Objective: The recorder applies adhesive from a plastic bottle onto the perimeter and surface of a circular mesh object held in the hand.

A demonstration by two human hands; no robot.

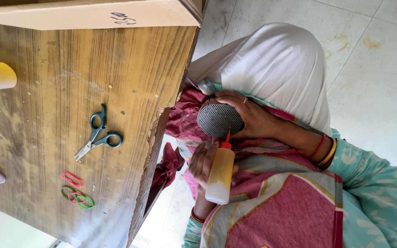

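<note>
Fingers of the right hand (249, 117) clamp a mesh disc (219, 120); left hand (203, 163) grips a glue bottle (220, 174).

light: bright daylight, even
glare: white cloth (272, 64) near 1 o'clock slightly blown out
shadow: soft, under table edge (155, 151)
focus: sharp, no motion blur

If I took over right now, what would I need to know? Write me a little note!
Right hand: shut on the black mesh dome, held beside the table.
Left hand: shut on the squeeze bottle; its red nozzle meets the dome's edge.
Done: bottle aimed. Whether any liquid is out can't be seen.
Untouched on the table: scissors, coloured bands.
</note>
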